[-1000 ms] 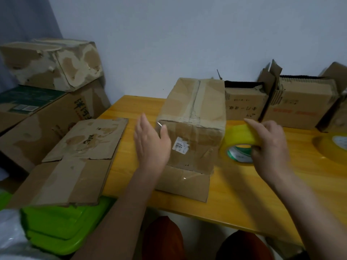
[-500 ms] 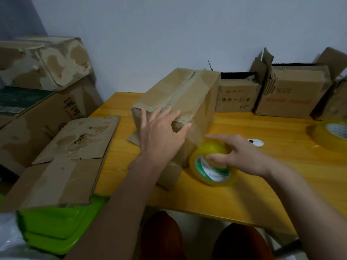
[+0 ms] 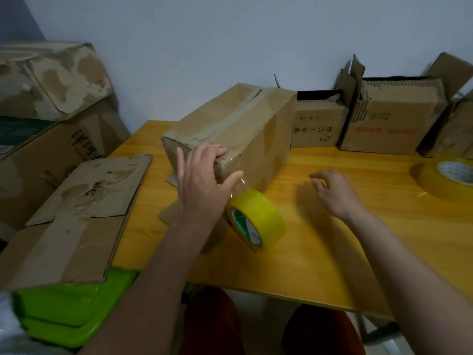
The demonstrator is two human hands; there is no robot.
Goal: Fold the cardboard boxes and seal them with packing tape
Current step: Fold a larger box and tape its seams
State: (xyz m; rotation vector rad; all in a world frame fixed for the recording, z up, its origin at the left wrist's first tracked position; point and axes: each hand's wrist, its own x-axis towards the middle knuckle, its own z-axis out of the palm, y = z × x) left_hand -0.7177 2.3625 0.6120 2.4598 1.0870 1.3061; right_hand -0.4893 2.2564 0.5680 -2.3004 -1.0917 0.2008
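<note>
the left hand (image 3: 202, 185) presses flat-fingered on the near end of the cardboard box (image 3: 238, 139), hiding that end. the right hand (image 3: 335, 190) hovers over the desk (image 3: 320, 247), loosely curled, holding nothing, fingertips blurred. a yellow tape roll (image 3: 256, 219) stands at the box's near corner; clear tape runs up to the box.

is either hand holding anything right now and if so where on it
The left hand presses flat on the near end of the cardboard box, over its top edge. The right hand holds nothing; the tape roll hangs free.
</note>
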